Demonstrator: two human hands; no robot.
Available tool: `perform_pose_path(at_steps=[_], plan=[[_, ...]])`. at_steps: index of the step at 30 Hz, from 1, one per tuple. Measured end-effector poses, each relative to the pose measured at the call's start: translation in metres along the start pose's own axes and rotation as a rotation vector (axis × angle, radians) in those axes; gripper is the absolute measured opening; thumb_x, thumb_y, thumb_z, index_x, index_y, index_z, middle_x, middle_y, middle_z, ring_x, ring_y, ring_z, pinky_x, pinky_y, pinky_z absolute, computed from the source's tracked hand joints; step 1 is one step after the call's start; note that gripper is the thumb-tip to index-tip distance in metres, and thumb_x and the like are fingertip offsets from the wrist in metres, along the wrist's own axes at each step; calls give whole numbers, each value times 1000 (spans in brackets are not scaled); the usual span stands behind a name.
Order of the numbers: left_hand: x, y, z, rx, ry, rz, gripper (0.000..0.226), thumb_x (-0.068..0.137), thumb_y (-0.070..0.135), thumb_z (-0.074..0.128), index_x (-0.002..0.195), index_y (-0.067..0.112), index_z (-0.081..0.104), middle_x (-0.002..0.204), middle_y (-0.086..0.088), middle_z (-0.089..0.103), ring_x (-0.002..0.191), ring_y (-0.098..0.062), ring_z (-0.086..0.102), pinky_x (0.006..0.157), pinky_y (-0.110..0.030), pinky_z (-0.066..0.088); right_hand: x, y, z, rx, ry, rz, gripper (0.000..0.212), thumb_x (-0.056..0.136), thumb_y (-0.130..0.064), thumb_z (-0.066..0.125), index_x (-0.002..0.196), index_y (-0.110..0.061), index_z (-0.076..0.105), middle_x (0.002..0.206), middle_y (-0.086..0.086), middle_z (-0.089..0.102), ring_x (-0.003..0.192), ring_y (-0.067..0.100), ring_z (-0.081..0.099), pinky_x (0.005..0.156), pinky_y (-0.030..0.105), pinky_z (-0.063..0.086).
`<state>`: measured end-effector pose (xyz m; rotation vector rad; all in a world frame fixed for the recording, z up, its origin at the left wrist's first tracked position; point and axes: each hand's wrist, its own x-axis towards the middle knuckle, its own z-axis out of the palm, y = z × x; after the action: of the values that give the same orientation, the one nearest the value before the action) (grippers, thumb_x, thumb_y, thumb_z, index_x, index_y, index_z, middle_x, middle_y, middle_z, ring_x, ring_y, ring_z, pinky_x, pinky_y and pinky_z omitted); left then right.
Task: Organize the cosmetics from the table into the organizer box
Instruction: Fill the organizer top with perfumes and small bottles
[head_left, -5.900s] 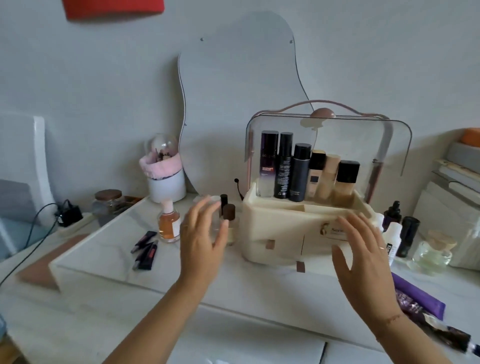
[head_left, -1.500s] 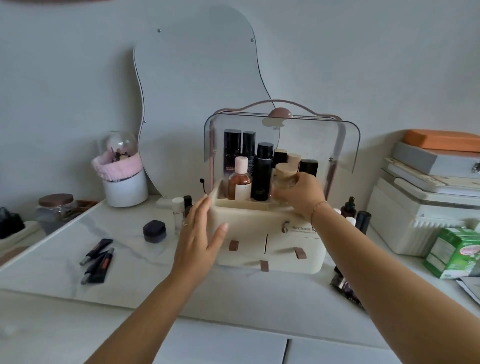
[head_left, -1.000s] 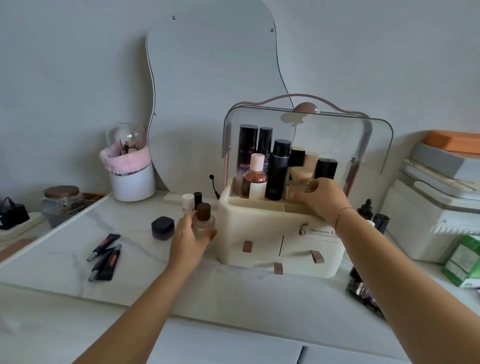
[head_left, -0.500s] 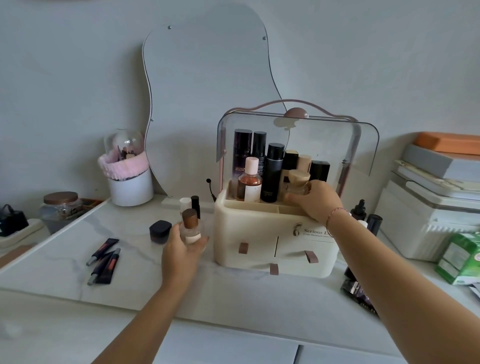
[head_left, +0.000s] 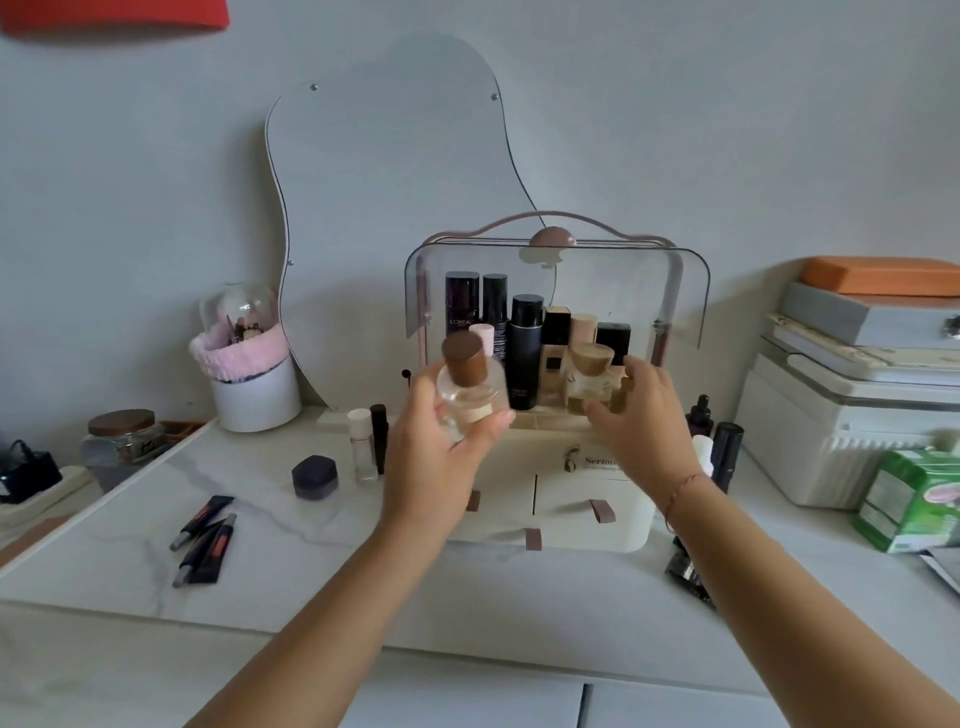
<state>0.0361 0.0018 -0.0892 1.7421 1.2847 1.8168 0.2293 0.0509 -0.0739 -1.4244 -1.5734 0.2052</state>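
Left hand (head_left: 441, 457) is holding a round clear glass bottle with a brown wooden cap (head_left: 470, 387) in the air, in front of the upper left part of the cream plastic organizer box (head_left: 571, 499)

The thumb and fingers are curling round the bottle's lower body and gripping it slightly tilted, clear of the white marbled tabletop (head_left: 363, 571). The right hand (head_left: 641, 421) is reaching into the box's upper compartment beside a clear bottle with a beige rounded cap (head_left: 592, 371) standing there; blur is preventing any reading of whether its loosely bent fingers are touching that bottle. Tall dark and beige bottles are standing in rows behind it, under the raised transparent lid (head_left: 649, 291). Left of the box, a squat dark jar (head_left: 314, 477) and several dark lip tubes (head_left: 205, 540) are lying on the tabletop
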Motion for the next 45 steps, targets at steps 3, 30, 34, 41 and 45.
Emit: perform_pose_path(at_steps=[3, 30, 34, 41, 45], plan=[[24, 14, 30, 7, -106, -15, 54, 72, 36, 76, 120, 32, 50, 110, 20, 62, 103, 5, 56, 82, -15, 43, -12, -6, -4, 45, 64, -165, 44, 85, -12, 64, 125, -23, 49, 124, 0, 47, 101, 15, 53, 82, 5, 41], [33, -58, 9, 532, -171, 98, 43, 96, 38, 41, 129, 14, 55, 134, -2, 55, 123, -19, 49, 103, -37, 39, 44, -29, 49, -136, -162, 37, 58, 72, -27, 75, 122, -17, 48, 98, 0, 64, 87, 19, 62, 75, 34, 55], [32, -63, 7, 523, -161, 71, 43, 97, 37, 40, 131, 15, 53, 136, -2, 53, 128, -18, 44, 107, -35, 35, 45, -29, 54, -201, -236, 94, 54, 71, -28, 76, 119, -16, 53, 106, 3, 65, 93, 21, 60, 77, 31, 51], [30, -63, 5, 551, -162, 115, 40, 98, 32, 40, 127, 11, 57, 132, -4, 57, 126, -19, 47, 104, -32, 34, 36, -34, 49, -231, -262, 78, 28, 85, -19, 64, 109, -8, 53, 97, 6, 62, 76, 15, 55, 65, 24, 45], [30, -64, 5, 560, -140, 140, 37, 98, 29, 41, 124, 10, 59, 129, -5, 60, 124, -20, 49, 105, -30, 34, 17, -16, 25, -8, 126, 12, 32, 88, -12, 59, 120, -11, 56, 104, 1, 63, 90, 15, 59, 77, 25, 48]])
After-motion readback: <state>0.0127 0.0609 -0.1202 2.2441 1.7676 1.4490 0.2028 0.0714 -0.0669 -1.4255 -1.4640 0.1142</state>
